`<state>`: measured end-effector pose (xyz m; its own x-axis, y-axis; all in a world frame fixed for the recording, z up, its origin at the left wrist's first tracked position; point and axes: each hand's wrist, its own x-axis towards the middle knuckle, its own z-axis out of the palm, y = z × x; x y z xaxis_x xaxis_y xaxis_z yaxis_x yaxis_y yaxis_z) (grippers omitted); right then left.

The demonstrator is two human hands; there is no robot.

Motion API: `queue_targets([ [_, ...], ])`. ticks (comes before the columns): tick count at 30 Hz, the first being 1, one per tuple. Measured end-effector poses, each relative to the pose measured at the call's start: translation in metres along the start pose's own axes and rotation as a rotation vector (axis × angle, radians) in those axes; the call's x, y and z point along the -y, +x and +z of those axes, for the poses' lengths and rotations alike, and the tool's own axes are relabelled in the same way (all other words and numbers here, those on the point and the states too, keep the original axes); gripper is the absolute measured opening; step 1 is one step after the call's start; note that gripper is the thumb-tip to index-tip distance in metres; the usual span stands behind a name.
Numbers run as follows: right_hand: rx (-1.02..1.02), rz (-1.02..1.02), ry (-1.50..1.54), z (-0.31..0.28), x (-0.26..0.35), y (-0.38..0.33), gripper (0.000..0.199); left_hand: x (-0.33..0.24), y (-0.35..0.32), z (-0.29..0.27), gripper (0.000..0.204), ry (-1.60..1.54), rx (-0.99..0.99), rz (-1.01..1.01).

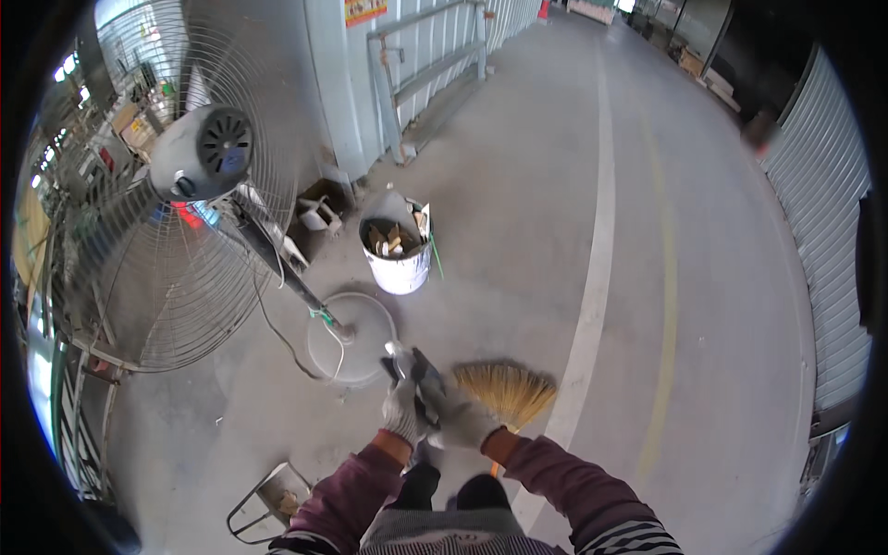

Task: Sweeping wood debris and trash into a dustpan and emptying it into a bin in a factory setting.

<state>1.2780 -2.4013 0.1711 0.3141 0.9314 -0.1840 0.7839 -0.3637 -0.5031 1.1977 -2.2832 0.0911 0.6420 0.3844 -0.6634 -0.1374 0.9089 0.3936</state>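
Holding, centre-low of frame: my left hand (403, 412) and right hand (460, 421), both gloved and closed together on a dark handle (418, 368). Broom (507, 390) head fans just right of them, nearer my right hand, bristles pointing right over the concrete floor (518, 213).

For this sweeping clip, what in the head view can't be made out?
- Broom: handle hidden behind the gloved hands.
- Left hand and right hand: pressed together, so their grips and the dark object between them are unclear.
- White bucket: contents too small to identify.
- Dustpan: partly cut off by the left sleeve.
- Pedestal fan: warped by fisheye; background behind its grille blurred.
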Motion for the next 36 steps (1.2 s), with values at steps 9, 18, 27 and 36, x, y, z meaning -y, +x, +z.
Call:
queue_targets([
  [9,-0.167,0.050,0.160,-0.047,-0.097,0.164,0.050,-0.068,0.133,0.083,0.033,0.030,-0.016,0.119],
  [18,-0.134,-0.118,-0.152,-0.015,-0.273,0.520,0.031,-0.057,0.183,-0.016,0.043,0.202,-0.713,0.314],
  [27,0.308,-0.074,-0.430,0.185,-0.392,0.692,0.032,0.101,0.134,0.027,0.023,-0.212,-1.266,0.008],
  [36,0.537,-0.083,-0.552,0.215,-0.332,0.705,0.038,0.164,0.111,0.036,0.042,-0.387,-1.325,-0.064],
])
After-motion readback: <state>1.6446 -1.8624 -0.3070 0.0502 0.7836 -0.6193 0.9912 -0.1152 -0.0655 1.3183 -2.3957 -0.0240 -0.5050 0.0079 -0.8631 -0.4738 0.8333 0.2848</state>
